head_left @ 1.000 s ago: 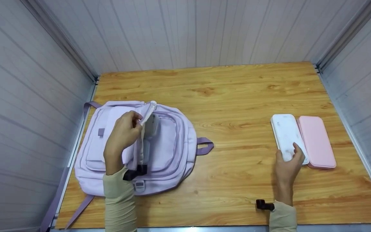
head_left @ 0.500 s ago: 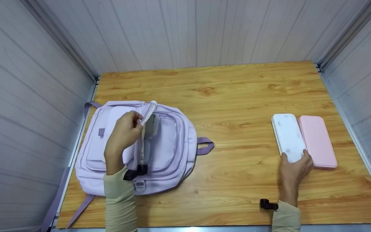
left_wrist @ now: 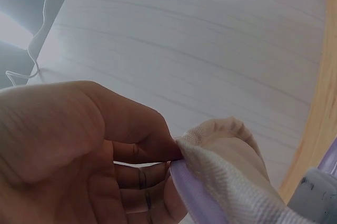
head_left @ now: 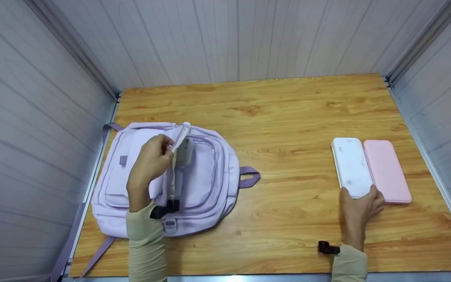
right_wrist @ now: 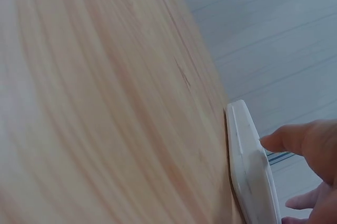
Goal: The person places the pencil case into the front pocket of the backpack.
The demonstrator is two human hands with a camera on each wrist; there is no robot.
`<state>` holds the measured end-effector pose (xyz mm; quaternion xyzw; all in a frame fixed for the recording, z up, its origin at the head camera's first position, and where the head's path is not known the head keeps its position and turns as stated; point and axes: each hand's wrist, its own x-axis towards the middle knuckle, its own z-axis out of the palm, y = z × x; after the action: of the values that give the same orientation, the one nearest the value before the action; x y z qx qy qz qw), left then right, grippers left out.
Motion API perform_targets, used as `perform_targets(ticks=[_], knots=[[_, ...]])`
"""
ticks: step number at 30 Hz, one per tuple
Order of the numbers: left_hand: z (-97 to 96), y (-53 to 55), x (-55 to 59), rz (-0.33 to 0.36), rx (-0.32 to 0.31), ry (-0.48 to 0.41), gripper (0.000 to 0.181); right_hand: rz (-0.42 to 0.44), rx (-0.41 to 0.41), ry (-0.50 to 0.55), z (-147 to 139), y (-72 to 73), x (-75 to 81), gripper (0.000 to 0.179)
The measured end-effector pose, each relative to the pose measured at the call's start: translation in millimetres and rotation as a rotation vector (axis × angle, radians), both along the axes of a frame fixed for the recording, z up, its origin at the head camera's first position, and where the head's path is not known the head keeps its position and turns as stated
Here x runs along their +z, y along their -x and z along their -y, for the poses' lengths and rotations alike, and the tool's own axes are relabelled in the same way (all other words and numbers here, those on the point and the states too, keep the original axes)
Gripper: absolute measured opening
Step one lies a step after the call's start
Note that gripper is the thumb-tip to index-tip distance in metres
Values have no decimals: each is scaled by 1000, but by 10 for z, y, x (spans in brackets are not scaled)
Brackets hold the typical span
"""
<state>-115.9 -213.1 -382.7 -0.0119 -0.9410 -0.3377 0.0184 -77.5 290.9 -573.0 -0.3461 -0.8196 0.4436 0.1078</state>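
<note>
A lilac backpack (head_left: 225,168) lies on its back at the left of the table, one pocket unzipped. My left hand (head_left: 150,164) pinches the edge of the pocket flap (left_wrist: 221,182) between thumb and fingers and holds it up. Inside the pocket sit grey boxy things (head_left: 185,152), partly hidden by the flap. At the right, a white pencil case (head_left: 351,164) with faint grey marks lies flat. My right hand (head_left: 358,209) grips its near end, thumb on the left side, fingers on the right. In the right wrist view, the thumb touches the white case (right_wrist: 247,163).
A pink case (head_left: 386,170) lies flat right beside the white one. Purple straps (head_left: 98,256) hang off the backpack toward the table's front left. Pale panel walls (head_left: 249,39) close in the wooden table (head_left: 280,235) at the back and both sides.
My right hand has moved slightly right and toward me, and its thumb and fingers have closed on the white case's near end. The left hand keeps holding the flap in place.
</note>
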Motion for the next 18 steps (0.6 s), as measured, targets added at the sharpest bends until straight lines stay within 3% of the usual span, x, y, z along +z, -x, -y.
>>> perform_targets(ticks=[7, 18], knots=[[-8, 7, -1, -14, -5, 10, 22, 68, 50, -6, -25, 18, -27, 95], [-18, 6, 10, -6, -3, 8, 23, 72, 65, -18, -16, 32, -60, 102]])
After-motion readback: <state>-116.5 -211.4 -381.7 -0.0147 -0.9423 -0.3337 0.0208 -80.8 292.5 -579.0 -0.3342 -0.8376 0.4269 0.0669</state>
